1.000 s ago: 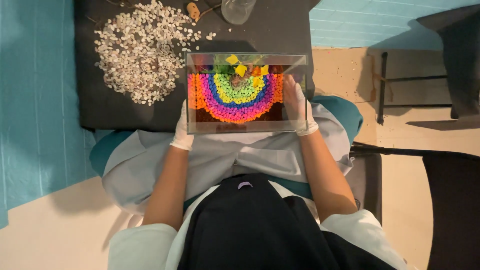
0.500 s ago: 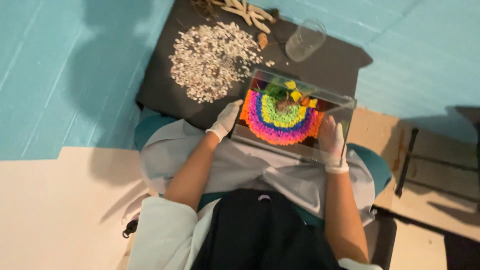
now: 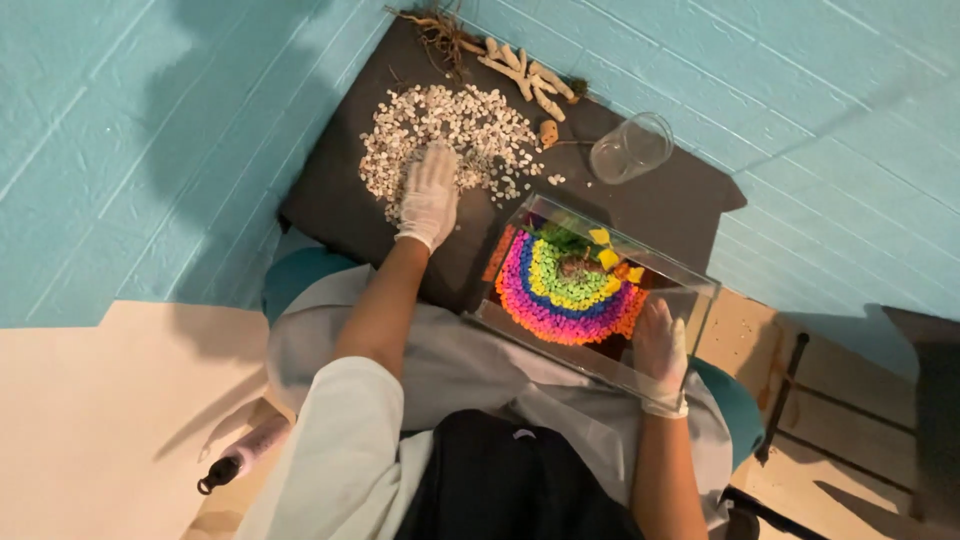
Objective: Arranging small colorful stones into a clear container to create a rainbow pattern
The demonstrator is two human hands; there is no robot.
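Observation:
A clear glass tank (image 3: 690,300) rests on my lap, filled with gravel laid in rainbow arcs with small green and yellow pieces at the centre. My right hand (image 3: 660,350), in a white glove, holds the tank's right side. My left hand (image 3: 430,195), also gloved, lies palm down with fingers spread on a heap of small white pebbles (image 3: 440,135) on a dark mat (image 3: 330,190).
Pale driftwood pieces and roots (image 3: 510,65) lie at the mat's far end. A clear plastic cup (image 3: 630,148) lies on its side beside them. A dark bottle (image 3: 240,455) lies on the floor at lower left. Painted turquoise boards surround the mat.
My left hand has let go of the tank's left side and reached up onto the white pebbles. The view has swung left and tilted.

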